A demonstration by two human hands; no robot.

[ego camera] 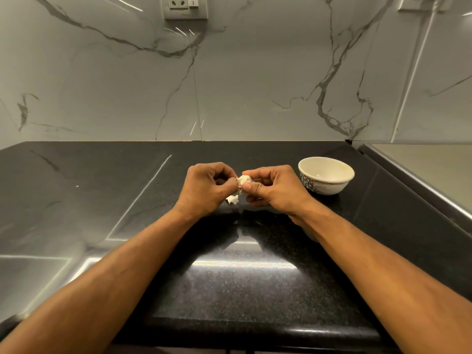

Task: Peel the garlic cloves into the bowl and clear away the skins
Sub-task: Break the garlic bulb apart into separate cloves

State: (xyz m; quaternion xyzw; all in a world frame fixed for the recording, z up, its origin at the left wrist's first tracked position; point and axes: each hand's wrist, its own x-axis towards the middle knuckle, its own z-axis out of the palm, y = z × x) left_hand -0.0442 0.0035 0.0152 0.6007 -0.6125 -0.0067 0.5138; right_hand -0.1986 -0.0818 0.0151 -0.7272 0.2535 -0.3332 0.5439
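Observation:
A white garlic clove point(244, 180) is pinched between both hands above the middle of the black counter. My right hand point(274, 189) grips it with thumb and fingers. My left hand point(205, 189) pinches its papery skin on the left side. Under the hands a small heap of white skins point(232, 199) lies on the counter. A cream bowl point(326, 178) with a dark dotted pattern stands just right of my right hand; what shows of its inside looks bare.
The black speckled counter point(229, 290) runs to a marble wall at the back. A raised steel-edged ledge point(419, 180) borders the right side. A wall socket point(185, 7) sits high on the wall.

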